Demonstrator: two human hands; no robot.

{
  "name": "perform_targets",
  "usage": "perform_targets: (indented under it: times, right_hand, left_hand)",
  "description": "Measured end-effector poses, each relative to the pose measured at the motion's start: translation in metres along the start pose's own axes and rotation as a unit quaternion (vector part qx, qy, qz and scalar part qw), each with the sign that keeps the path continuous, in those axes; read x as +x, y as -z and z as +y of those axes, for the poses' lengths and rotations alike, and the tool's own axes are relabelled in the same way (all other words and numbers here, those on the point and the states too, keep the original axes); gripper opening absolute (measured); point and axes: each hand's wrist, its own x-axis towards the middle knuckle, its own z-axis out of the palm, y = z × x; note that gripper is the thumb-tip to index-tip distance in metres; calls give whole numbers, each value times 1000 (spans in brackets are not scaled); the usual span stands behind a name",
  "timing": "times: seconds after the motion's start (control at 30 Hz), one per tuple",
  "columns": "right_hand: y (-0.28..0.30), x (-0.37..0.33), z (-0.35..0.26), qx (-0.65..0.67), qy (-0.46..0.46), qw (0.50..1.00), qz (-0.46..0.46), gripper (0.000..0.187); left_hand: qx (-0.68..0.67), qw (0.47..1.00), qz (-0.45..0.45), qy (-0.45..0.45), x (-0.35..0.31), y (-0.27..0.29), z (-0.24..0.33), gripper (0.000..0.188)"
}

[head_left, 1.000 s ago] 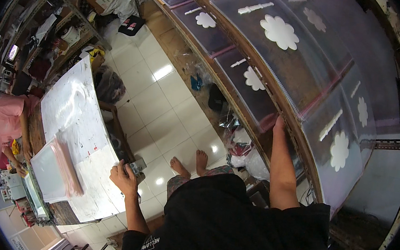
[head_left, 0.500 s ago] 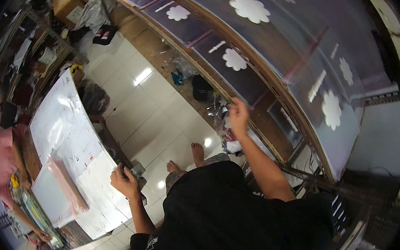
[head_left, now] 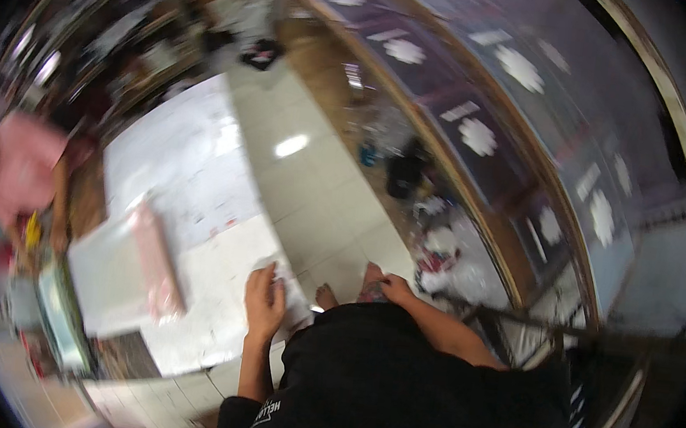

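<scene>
My left hand (head_left: pixel 265 301) is raised over the near right edge of the white-topped table (head_left: pixel 227 261). Its thumb stands a little apart from the fingers, and nothing shows in it. My right hand (head_left: pixel 393 289) hangs in front of my body, close to my foot in the picture. Its fingers are bent and blurred, so their grip cannot be made out. On the table lies a stack of clear plastic sheets or bags with a pink band (head_left: pixel 158 266).
At right, wooden-framed racks (head_left: pixel 528 178) hold dark translucent panels with white flower shapes (head_left: pixel 478 136). Plastic scraps (head_left: pixel 439 248) lie on the floor below. A person in a pink shirt (head_left: pixel 26 159) works beyond the table, near a green-edged clear bundle (head_left: pixel 61 315).
The view has swung toward the table. My right hand has come down from the rack edge to in front of my body. My left hand has lifted over the table edge.
</scene>
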Motion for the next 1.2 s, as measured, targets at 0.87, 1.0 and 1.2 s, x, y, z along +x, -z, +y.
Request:
perform_targets:
  times: [0.87, 1.0, 1.2]
  right_hand:
    - [-20, 90, 1, -83, -21, 991, -105, 36]
    - [-17, 65, -20, -155, 0, 984, -85, 35]
    - [-10, 38, -42, -104, 10, 990, -100, 31]
  left_hand:
    - [89, 970, 223, 21, -46, 126, -27, 26]
    - [163, 924, 346, 23, -49, 165, -38, 31]
    - [347, 820, 436, 132, -47, 240, -69, 62]
